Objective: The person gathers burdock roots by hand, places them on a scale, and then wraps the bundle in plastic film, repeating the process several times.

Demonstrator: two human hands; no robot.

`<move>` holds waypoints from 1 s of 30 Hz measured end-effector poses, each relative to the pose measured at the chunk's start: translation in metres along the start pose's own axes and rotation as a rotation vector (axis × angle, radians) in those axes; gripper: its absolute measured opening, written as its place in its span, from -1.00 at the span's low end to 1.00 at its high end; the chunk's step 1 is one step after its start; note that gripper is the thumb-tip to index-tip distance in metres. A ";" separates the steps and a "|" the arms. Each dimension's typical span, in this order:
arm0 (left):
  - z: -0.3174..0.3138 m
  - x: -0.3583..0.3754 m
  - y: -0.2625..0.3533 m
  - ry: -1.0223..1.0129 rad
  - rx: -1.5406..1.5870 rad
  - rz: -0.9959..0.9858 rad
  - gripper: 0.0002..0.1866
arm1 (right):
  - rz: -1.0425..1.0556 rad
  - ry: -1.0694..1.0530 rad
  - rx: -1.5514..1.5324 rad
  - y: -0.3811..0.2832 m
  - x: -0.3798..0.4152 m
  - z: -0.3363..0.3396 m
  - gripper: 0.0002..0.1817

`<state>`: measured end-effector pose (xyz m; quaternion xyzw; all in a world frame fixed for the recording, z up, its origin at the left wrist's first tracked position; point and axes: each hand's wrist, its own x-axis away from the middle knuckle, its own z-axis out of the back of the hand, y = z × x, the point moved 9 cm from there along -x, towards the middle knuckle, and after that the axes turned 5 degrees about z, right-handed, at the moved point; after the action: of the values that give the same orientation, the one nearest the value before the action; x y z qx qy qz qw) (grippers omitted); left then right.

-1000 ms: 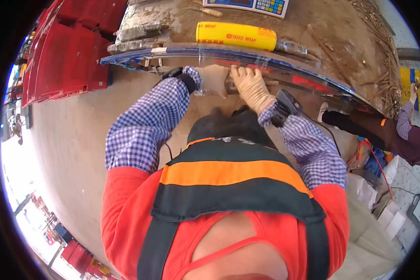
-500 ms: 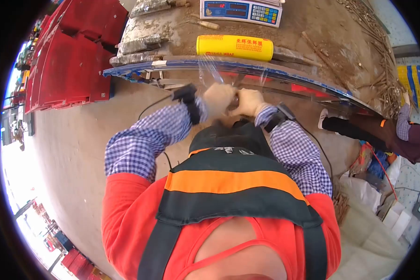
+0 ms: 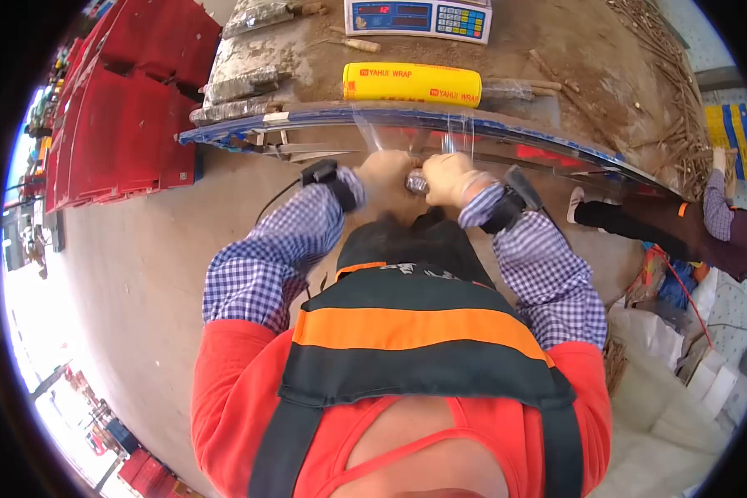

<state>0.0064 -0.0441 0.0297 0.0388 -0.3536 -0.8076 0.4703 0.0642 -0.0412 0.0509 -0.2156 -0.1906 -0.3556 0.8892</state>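
Observation:
My left hand [image 3: 385, 172], gloved and slightly blurred, is closed at the left end of a short film-wrapped bundle [image 3: 417, 181]. My right hand [image 3: 451, 178], also gloved, closes round its right end. What lies inside the bundle is mostly hidden by the fingers. Clear cling film [image 3: 459, 137] stretches from the table edge down to both hands. Just beyond them, a yellow roll of cling film [image 3: 412, 84] lies crosswise on the table, printed with red lettering.
A digital scale [image 3: 418, 18] stands at the back of the dirt-covered table [image 3: 523, 50]. Wrapped bundles [image 3: 242, 85] lie at the left, loose sticks [image 3: 668, 108] at the right. Red crates [image 3: 124, 124] are stacked at left. Another person [image 3: 705, 236] stands at the right.
The yellow roll has turned, so different lettering faces me. My hands have shifted slightly and parted a little, showing more of the wrapped bundle. The view has moved slightly.

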 end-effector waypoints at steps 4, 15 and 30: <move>-0.021 -0.008 -0.036 -0.705 -0.017 0.242 -0.46 | 0.046 0.602 0.428 -0.026 0.016 -0.005 -0.43; -0.009 -0.012 -0.055 -0.620 0.249 0.266 -0.48 | 0.025 0.682 0.675 -0.044 0.005 0.026 -0.72; 0.039 -0.045 -0.001 0.121 -0.799 -0.247 -0.36 | -0.010 0.239 0.015 0.032 -0.075 -0.022 -0.77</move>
<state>0.0158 0.0126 0.0458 -0.0570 0.0229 -0.9279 0.3678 0.0409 0.0093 -0.0120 -0.1641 -0.0867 -0.3817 0.9054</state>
